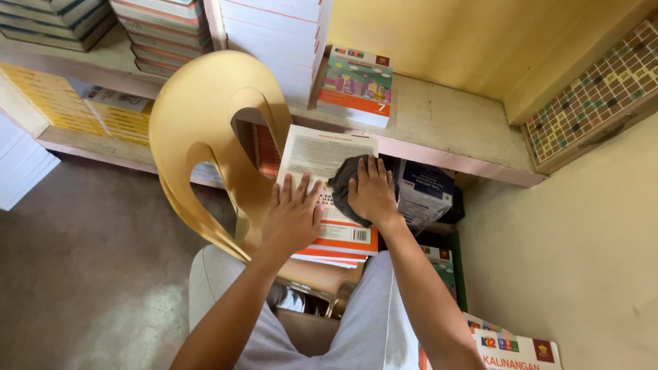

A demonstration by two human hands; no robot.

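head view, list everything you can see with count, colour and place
chair: one, tan plastic, centre
book pile: one, white and orange, on the chair seat
cloth: one, dark grey, on the top book
colourful book: one, on the shelf
shelf: one, pale wood, along the wall
white stacks: several, on the shelf
yellow books: many, lower shelf, left
board game: one, gridded, leaning right
left hand: flat on the top book
right hand: pressing the cloth

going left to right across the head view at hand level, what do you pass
yellow plastic chair → left hand flat on the top book of the stack → dark cloth → right hand on the cloth → dark blue box → yellow wall
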